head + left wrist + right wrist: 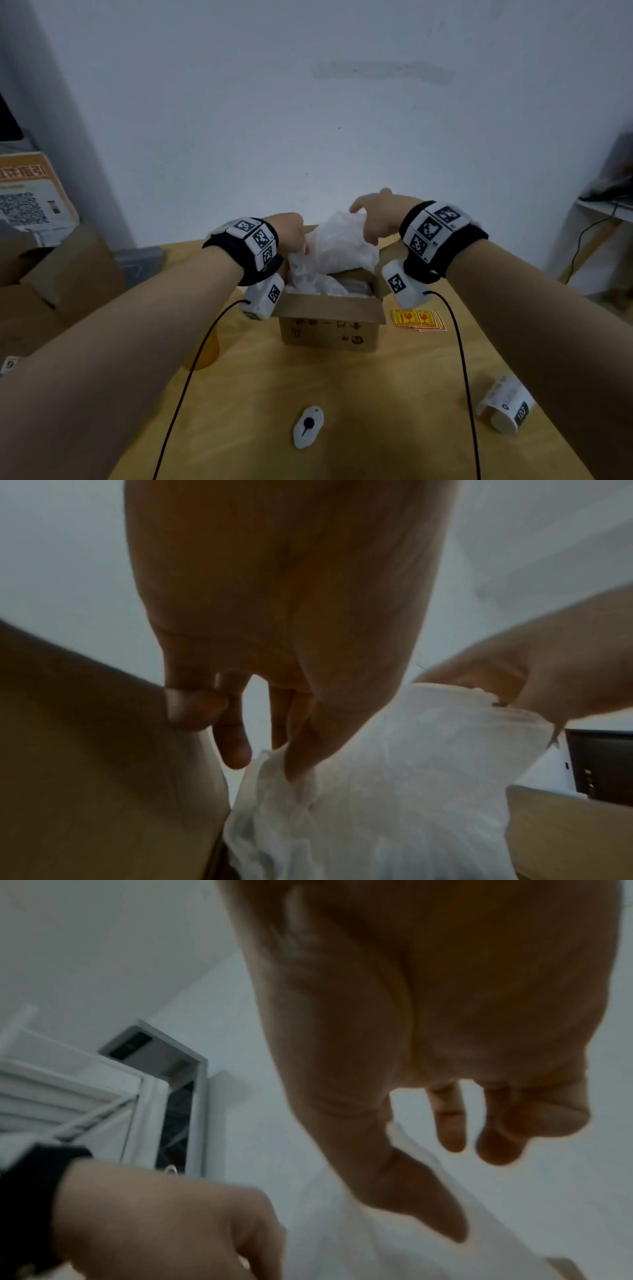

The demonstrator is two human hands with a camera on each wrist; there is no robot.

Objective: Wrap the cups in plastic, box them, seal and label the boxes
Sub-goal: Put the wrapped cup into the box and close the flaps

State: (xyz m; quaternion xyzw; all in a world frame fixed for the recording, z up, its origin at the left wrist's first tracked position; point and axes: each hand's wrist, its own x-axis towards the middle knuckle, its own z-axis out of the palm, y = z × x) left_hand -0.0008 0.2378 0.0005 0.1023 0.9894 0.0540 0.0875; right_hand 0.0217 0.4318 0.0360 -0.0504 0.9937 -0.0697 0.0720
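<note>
Head view: the boxing step is under way. Both hands are lowering a bundle of white plastic wrap (339,246) into the open cardboard box (330,329) on the table (342,383); flaps are standing unsealed, the label stickers (418,319) are lying unused beside it, and a loose cup (506,406) is lying unwrapped. Left wrist view: the left hand (284,647) is pinching the wrap between thumb and fingers. Right wrist view: the right hand (428,1042) is pressing its thumb on the wrap, fingers loosely extended.
</note>
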